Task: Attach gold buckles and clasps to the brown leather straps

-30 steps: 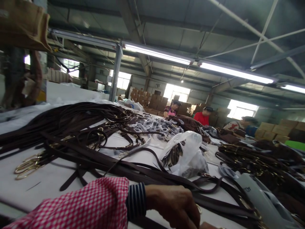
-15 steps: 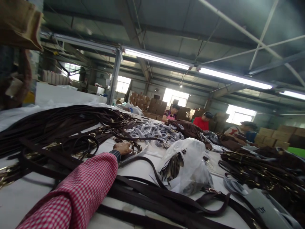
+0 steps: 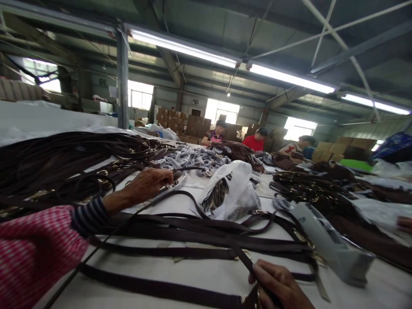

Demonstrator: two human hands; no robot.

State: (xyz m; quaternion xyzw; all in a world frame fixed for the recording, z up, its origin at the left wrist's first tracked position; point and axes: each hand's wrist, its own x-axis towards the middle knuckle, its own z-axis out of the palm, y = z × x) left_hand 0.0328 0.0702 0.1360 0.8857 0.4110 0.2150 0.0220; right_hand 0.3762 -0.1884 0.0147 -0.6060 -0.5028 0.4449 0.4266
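My left hand [image 3: 146, 184], below a striped cuff and a red checked sleeve, is closed on the end of a thin dark strap at centre left. Near the bottom edge, my right hand [image 3: 278, 283] pinches a dark brown strap [image 3: 238, 249] close to its metal fittings. More brown straps [image 3: 180, 227] lie in long bands across the white table [image 3: 154, 272]. Behind my left hand is a heap of small plastic-wrapped metal pieces [image 3: 193, 156]. An open clear plastic bag [image 3: 240, 193] with flat pieces inside stands at the centre.
A grey tape dispenser [image 3: 334, 244] sits at the right. A large pile of dark straps [image 3: 58, 159] fills the left, another with gold hardware [image 3: 309, 186] the right. Several people work at the far side. At the right edge part of another person's hand [image 3: 404, 224] shows.
My left hand has lifted and come back from the strap pile with the thin strap. My right hand has come into view holding a strap. The view has turned right.
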